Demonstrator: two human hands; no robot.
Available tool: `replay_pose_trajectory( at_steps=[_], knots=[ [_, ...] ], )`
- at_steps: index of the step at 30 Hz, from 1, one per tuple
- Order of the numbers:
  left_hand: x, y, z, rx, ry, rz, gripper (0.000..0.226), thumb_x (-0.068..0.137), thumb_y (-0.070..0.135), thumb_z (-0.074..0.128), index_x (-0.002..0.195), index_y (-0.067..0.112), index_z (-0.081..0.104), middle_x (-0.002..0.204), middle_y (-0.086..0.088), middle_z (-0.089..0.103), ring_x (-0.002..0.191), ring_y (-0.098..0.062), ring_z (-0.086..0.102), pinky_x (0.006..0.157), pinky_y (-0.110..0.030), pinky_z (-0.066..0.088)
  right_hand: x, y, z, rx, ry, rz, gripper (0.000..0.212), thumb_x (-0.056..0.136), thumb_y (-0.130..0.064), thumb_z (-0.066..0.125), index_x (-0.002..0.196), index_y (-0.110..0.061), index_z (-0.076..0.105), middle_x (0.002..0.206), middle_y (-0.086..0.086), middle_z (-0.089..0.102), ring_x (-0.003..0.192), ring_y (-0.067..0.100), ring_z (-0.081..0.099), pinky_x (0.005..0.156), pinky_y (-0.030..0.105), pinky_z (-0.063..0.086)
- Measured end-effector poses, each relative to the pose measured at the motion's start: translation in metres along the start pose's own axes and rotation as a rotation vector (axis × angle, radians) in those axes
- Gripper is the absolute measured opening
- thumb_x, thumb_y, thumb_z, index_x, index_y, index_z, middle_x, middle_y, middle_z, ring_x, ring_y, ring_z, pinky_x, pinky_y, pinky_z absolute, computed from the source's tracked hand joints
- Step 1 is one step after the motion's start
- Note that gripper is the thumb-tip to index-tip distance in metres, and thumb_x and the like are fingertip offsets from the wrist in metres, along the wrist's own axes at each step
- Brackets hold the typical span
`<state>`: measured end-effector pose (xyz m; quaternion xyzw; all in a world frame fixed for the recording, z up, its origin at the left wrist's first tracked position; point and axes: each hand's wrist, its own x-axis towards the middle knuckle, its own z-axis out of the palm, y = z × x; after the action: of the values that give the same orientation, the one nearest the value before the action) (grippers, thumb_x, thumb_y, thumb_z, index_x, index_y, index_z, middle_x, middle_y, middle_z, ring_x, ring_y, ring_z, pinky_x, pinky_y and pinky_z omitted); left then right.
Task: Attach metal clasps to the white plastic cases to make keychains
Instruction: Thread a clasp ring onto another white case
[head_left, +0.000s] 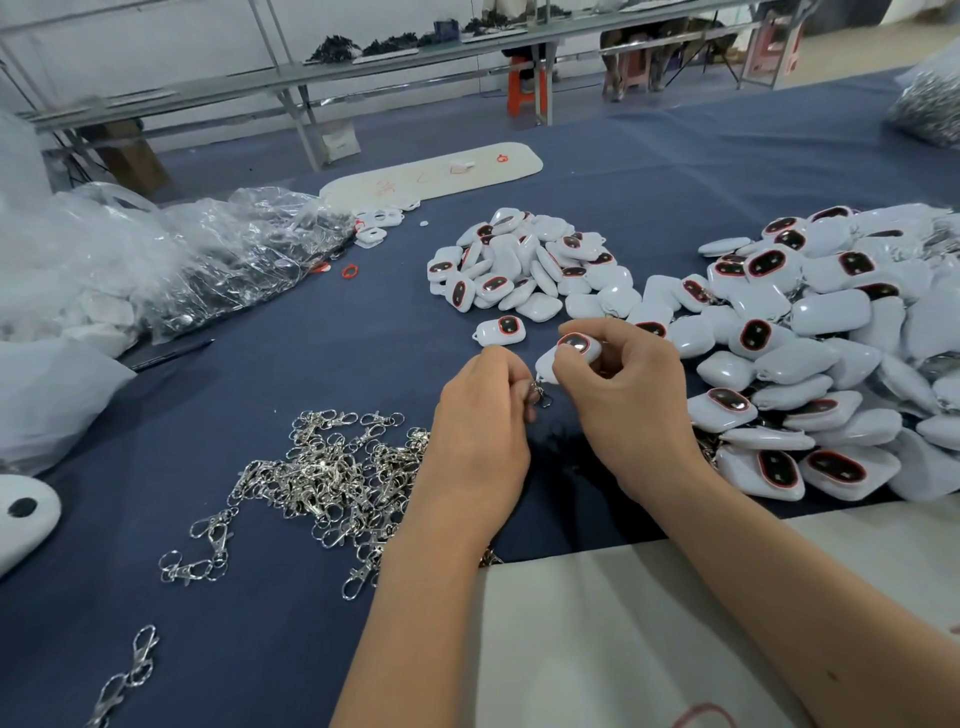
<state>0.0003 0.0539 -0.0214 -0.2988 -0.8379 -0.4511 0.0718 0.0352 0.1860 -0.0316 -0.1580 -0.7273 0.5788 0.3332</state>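
Metal clasps (332, 478) heaped loose on blue cloth (311, 332) at left, below crumpled clear plastic bags (218, 254) holding more white parts. Left hand (483, 415) curled, pinching one clasp (540, 392) at fingertips. Right hand (623, 395) curled round white plastic case (574, 351), clasp touching its lower corner. Small pile of cases (524, 265) beyond hands; larger pile (831, 353) spread at far right.
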Motion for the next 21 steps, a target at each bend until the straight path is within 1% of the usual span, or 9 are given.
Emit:
replay_pose_trajectory(
  at_steps=[2,6,10,13,16,19,21],
  knots=[
    [0.0001,0.0004,0.0000,-0.001,-0.005,-0.001,0.020,0.098,-0.002,0.046,0.088,0.013,0.054,0.083,0.000,0.063,0.077,-0.014,0.059,0.071,-0.035,0.048,-0.0002,-0.0004,-0.0003,0.009,0.003,0.003,0.011,0.089,-0.018,0.063,0.092,-0.020,0.073,0.056,-0.016,0.049,0.053,0.003,0.040,0.052,0.012,0.035],
    [-0.0006,0.0012,0.0000,0.017,-0.020,0.003,0.019,0.094,-0.005,0.047,0.088,0.011,0.054,0.084,0.000,0.062,0.079,-0.018,0.058,0.071,-0.039,0.048,-0.0014,-0.0017,-0.0012,0.016,0.001,-0.006,0.013,0.089,-0.017,0.064,0.096,-0.022,0.074,0.057,-0.017,0.052,0.052,0.001,0.042,0.053,0.010,0.037],
    [-0.0012,0.0025,0.0006,0.032,-0.013,-0.003,0.020,0.095,-0.005,0.047,0.087,0.013,0.053,0.084,0.001,0.061,0.079,-0.019,0.056,0.072,-0.042,0.048,-0.0024,-0.0042,-0.0009,0.006,-0.008,-0.026,0.011,0.089,-0.015,0.065,0.091,-0.022,0.073,0.060,-0.014,0.054,0.054,0.000,0.044,0.054,0.011,0.039],
    [-0.0020,0.0032,0.0005,0.043,-0.007,-0.013,0.018,0.097,0.000,0.047,0.088,0.015,0.052,0.085,-0.001,0.061,0.080,-0.024,0.056,0.073,-0.048,0.049,-0.0033,-0.0069,-0.0012,-0.033,-0.018,-0.062,0.010,0.089,-0.012,0.065,0.086,-0.019,0.072,0.059,-0.010,0.052,0.055,0.003,0.042,0.053,0.013,0.038],
    [-0.0027,0.0041,0.0003,0.081,0.001,-0.029,0.017,0.095,-0.001,0.047,0.088,0.014,0.051,0.086,-0.003,0.060,0.080,-0.028,0.056,0.073,-0.053,0.049,-0.0047,-0.0091,-0.0002,-0.083,-0.014,-0.100,0.009,0.087,-0.010,0.065,0.082,-0.017,0.070,0.059,-0.008,0.052,0.054,0.004,0.041,0.054,0.015,0.037],
    [-0.0017,0.0055,0.0006,0.110,0.005,-0.045,0.017,0.095,0.001,0.048,0.087,0.015,0.051,0.086,-0.004,0.060,0.079,-0.029,0.056,0.073,-0.054,0.048,-0.0061,-0.0096,0.0013,-0.123,0.003,-0.099,0.008,0.085,-0.010,0.066,0.082,-0.017,0.070,0.059,-0.010,0.053,0.054,0.005,0.044,0.055,0.012,0.036],
    [-0.0009,0.0063,0.0004,0.095,0.001,-0.049,0.016,0.097,0.002,0.049,0.087,0.014,0.052,0.085,-0.004,0.061,0.079,-0.029,0.056,0.074,-0.054,0.048,-0.0064,-0.0085,0.0010,-0.106,0.004,-0.070,0.008,0.086,-0.011,0.066,0.083,-0.016,0.070,0.060,-0.008,0.054,0.054,0.004,0.043,0.054,0.013,0.036]
  ],
)
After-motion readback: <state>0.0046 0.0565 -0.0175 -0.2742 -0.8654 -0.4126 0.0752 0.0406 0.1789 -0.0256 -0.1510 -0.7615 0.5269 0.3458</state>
